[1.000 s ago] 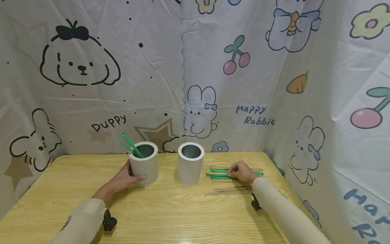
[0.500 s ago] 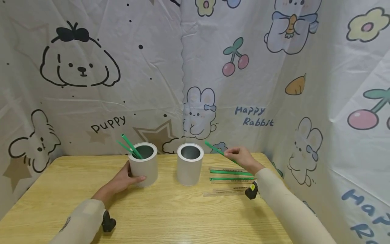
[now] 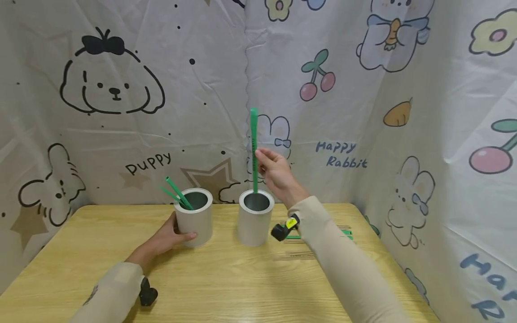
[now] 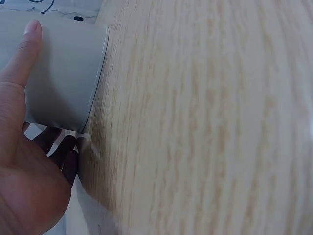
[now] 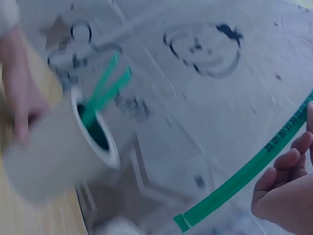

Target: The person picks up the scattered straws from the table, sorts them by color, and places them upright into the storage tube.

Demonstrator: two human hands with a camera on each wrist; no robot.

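Observation:
My left hand grips the white cylindrical cup on the left, thumb across its front, fingers behind. Two green straws lean out of that cup. In the left wrist view, the thumb lies along the cup wall. My right hand pinches a green wrapped straw with dark print, held upright. Its lower end is right at the mouth of the second white cup. The right wrist view shows the same straw slightly bent, hanging below the fingers.
Green straws and clear-wrapped brownish straws lie on the wooden table at the right, partly hidden by my right sleeve. A printed cloth hangs behind the table and along the right side.
My right hand has picked a green straw from the pile, lifted it, carried it left and turned it upright over the second cup. My left hand keeps its grip.

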